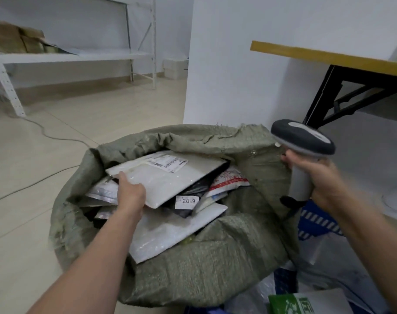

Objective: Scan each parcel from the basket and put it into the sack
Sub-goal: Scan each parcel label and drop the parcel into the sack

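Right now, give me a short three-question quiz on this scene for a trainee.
1. True or false: the right hand holds the scanner.
2. The white parcel held by the left hand is: A) over the open sack; B) on the yellow table; C) on the shelf.
3. Fill in: the small label inside the sack reads ____.
Key: 1 true; 2 A; 3 2019.

Looked like a small parcel depot or stockroom: white metal rack [79, 57] w/ cardboard boxes [9, 37], woven sack [204, 264] stuffed w/ labelled mailers [170, 177], handheld barcode scanner [302, 139], folding table [329, 56], bare tiled floor [125, 114].
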